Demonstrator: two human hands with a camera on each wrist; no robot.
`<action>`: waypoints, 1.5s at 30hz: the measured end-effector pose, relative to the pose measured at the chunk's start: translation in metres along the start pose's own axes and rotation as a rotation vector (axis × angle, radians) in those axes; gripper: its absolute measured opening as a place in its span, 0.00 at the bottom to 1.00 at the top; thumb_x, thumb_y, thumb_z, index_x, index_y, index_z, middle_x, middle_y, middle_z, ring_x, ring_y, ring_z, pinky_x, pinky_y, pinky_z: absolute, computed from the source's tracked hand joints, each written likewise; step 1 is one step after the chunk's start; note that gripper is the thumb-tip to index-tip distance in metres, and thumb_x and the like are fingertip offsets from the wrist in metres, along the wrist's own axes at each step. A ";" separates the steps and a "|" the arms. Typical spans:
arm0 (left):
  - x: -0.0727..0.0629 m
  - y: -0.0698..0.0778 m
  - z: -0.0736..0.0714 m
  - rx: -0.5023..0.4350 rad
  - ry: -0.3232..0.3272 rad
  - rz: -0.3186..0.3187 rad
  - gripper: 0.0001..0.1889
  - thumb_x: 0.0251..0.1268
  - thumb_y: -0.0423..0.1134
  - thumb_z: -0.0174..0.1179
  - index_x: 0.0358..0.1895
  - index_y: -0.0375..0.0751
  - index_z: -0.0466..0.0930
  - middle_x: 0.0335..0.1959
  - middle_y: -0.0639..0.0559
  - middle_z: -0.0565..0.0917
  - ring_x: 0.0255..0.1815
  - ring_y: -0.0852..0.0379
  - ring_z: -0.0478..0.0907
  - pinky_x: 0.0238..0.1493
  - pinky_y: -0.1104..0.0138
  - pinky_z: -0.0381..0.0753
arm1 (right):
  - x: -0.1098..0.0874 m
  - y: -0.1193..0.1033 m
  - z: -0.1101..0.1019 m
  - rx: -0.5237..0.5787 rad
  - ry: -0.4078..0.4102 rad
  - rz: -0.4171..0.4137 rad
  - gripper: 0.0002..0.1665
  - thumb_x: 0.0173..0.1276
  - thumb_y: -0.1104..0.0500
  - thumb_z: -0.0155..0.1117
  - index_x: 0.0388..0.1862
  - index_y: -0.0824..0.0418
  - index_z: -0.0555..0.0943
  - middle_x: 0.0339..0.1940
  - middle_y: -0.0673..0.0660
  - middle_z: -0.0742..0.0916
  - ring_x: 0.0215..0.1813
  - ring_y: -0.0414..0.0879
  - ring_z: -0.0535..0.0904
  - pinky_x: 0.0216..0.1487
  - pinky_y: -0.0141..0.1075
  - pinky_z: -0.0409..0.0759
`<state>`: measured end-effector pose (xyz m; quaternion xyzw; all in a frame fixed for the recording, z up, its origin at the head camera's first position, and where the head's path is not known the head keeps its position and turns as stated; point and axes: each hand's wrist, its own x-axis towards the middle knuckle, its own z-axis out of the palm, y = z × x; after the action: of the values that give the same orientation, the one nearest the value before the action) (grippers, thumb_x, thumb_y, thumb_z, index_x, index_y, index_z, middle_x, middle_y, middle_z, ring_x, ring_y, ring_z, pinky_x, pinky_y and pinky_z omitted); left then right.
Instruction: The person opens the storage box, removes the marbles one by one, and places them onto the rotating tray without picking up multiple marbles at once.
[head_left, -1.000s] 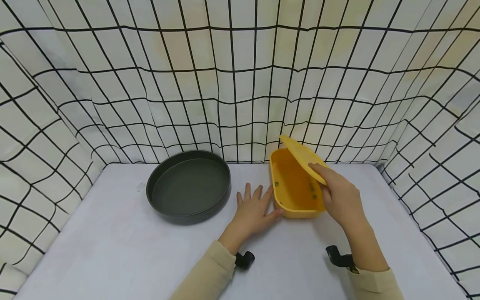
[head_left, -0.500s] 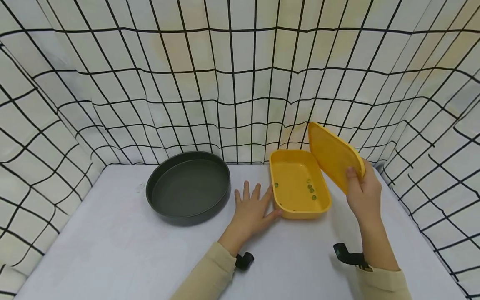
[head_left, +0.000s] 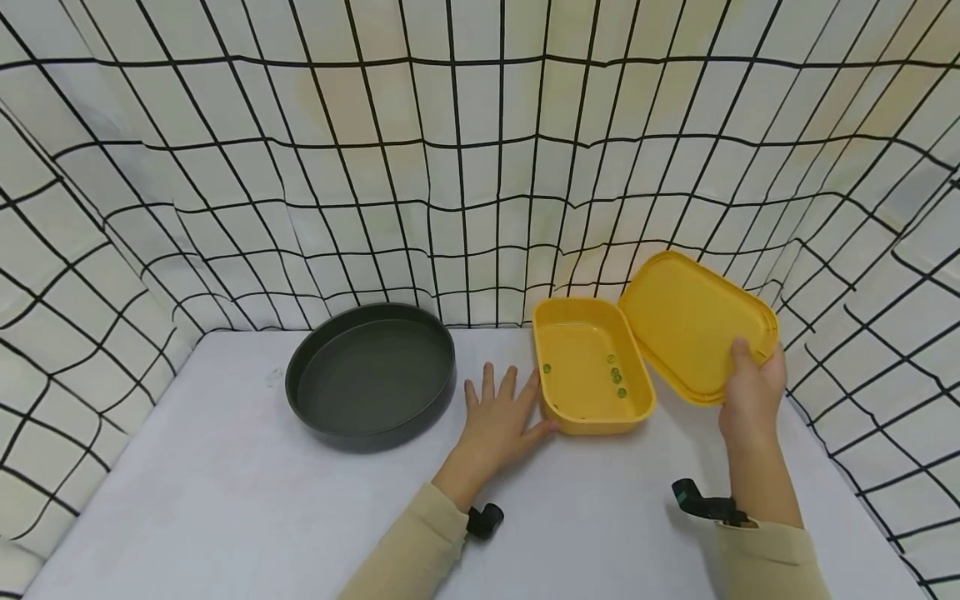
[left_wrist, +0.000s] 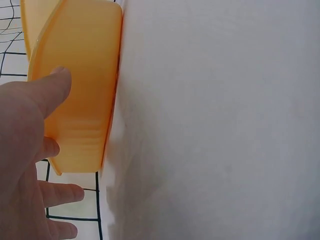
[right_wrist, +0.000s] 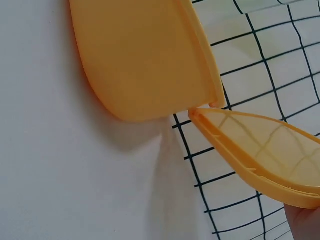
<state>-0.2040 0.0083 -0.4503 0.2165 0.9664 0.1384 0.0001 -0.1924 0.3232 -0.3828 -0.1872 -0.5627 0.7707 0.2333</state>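
A yellow rectangular container (head_left: 596, 408) stands uncovered on the white table, with several small green round bits (head_left: 617, 377) on its floor. My left hand (head_left: 495, 429) has its fingers spread, thumb and index touching the container's near left side; the left wrist view shows the thumb (left_wrist: 57, 87) against the wall. My right hand (head_left: 753, 400) pinches the yellow lid (head_left: 697, 325) by its near right corner, thumb on the face towards me. Tilted up, the lid stands just right of the container. In the right wrist view the lid (right_wrist: 250, 160) comes close to the container's rim; contact is unclear.
A dark grey round pan (head_left: 371, 375) sits left of the container on the white table (head_left: 225, 475). White walls with a black grid (head_left: 480, 167) enclose the back and both sides. Each wrist wears a small black camera, such as the left one (head_left: 486, 521).
My right hand has lifted the lid off the container and carried it to the right, turning its face towards me. The container's inside has come into full view. My left hand has stayed put.
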 end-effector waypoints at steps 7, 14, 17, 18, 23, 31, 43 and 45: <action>-0.002 -0.001 0.002 -0.015 -0.011 -0.004 0.45 0.66 0.75 0.44 0.80 0.54 0.52 0.78 0.36 0.57 0.78 0.25 0.40 0.69 0.27 0.43 | 0.007 0.005 -0.013 0.286 0.035 0.062 0.28 0.80 0.57 0.50 0.76 0.45 0.61 0.74 0.45 0.71 0.73 0.38 0.67 0.72 0.30 0.65; 0.000 -0.003 0.003 -0.011 0.006 0.005 0.45 0.66 0.74 0.44 0.80 0.55 0.52 0.78 0.36 0.57 0.78 0.25 0.40 0.68 0.27 0.44 | 0.011 0.004 -0.017 0.214 0.075 0.008 0.28 0.80 0.58 0.50 0.75 0.44 0.62 0.74 0.45 0.71 0.73 0.39 0.67 0.72 0.29 0.64; 0.001 -0.004 0.004 -0.011 0.006 0.005 0.45 0.66 0.74 0.45 0.80 0.55 0.52 0.78 0.36 0.58 0.78 0.25 0.41 0.68 0.27 0.44 | 0.012 0.004 -0.019 0.212 0.095 0.015 0.27 0.80 0.57 0.51 0.75 0.44 0.63 0.73 0.45 0.72 0.73 0.39 0.67 0.71 0.28 0.65; 0.001 -0.004 0.004 -0.012 0.005 0.003 0.45 0.66 0.74 0.45 0.80 0.55 0.53 0.78 0.36 0.58 0.78 0.25 0.41 0.68 0.27 0.44 | 0.012 0.004 -0.020 0.227 0.098 0.026 0.28 0.80 0.57 0.50 0.75 0.44 0.63 0.73 0.44 0.72 0.73 0.38 0.68 0.71 0.28 0.65; 0.000 -0.004 0.003 -0.023 0.007 0.004 0.44 0.66 0.74 0.46 0.80 0.55 0.53 0.78 0.36 0.58 0.78 0.24 0.41 0.68 0.27 0.44 | 0.016 0.008 -0.030 0.340 0.100 0.083 0.27 0.80 0.58 0.49 0.75 0.42 0.63 0.73 0.43 0.72 0.71 0.36 0.69 0.71 0.29 0.65; 0.001 -0.003 0.002 -0.020 -0.004 0.004 0.45 0.66 0.74 0.46 0.80 0.54 0.52 0.78 0.36 0.57 0.78 0.24 0.41 0.68 0.27 0.44 | 0.021 0.016 -0.040 0.356 0.121 0.130 0.29 0.81 0.60 0.44 0.76 0.42 0.59 0.74 0.43 0.68 0.73 0.35 0.66 0.72 0.29 0.64; 0.002 -0.003 0.003 -0.020 -0.006 0.001 0.45 0.66 0.75 0.44 0.80 0.54 0.52 0.78 0.37 0.57 0.78 0.25 0.41 0.69 0.27 0.44 | 0.030 0.025 -0.046 0.270 0.346 0.201 0.45 0.75 0.73 0.42 0.78 0.33 0.46 0.78 0.37 0.53 0.75 0.34 0.56 0.72 0.27 0.62; 0.002 -0.003 0.003 -0.017 -0.007 0.000 0.45 0.66 0.75 0.44 0.80 0.55 0.52 0.78 0.37 0.57 0.78 0.25 0.41 0.69 0.27 0.44 | 0.031 0.026 -0.047 0.301 0.367 0.204 0.45 0.75 0.73 0.42 0.77 0.33 0.47 0.78 0.36 0.54 0.75 0.33 0.56 0.72 0.26 0.62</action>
<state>-0.2067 0.0073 -0.4543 0.2168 0.9653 0.1456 0.0051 -0.1958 0.3705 -0.4220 -0.3426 -0.3681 0.8185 0.2777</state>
